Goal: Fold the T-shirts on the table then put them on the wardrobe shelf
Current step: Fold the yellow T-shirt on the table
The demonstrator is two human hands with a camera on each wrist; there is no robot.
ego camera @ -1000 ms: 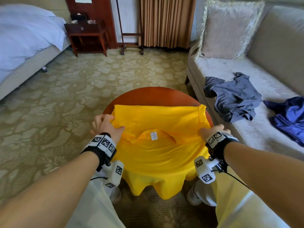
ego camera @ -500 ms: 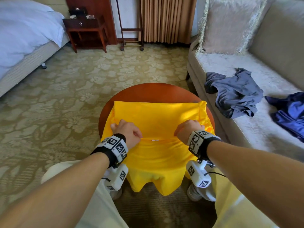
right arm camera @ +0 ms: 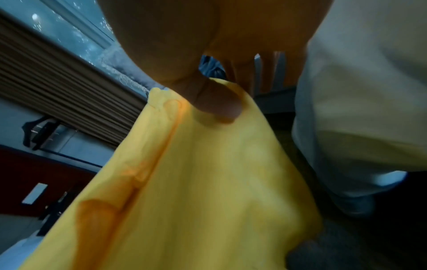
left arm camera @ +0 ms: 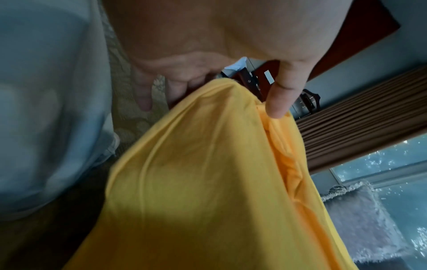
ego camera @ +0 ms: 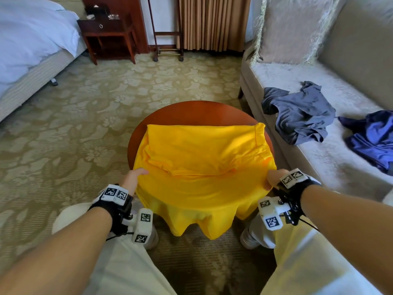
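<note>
Head view: both hands hold a yellow T-shirt (ego camera: 204, 162) over a round wooden table (ego camera: 191, 112).

The left hand (ego camera: 133, 179) pinches the left edge of the shirt, thumb on top and fingers under the cloth; the left wrist view shows the thumb (left arm camera: 280, 95) pressing a fold. The right hand (ego camera: 273, 179) pinches the right edge in the same way, its thumb (right arm camera: 215, 102) pressed on the fabric. Between the hands the shirt lies on the table, the far part folded over, and the near hem hangs off the edge toward the person's knees. To the right of the right hand, well apart, a grey garment (ego camera: 297, 111) and a blue garment (ego camera: 372, 137) lie on a sofa (ego camera: 319, 158).
</note>
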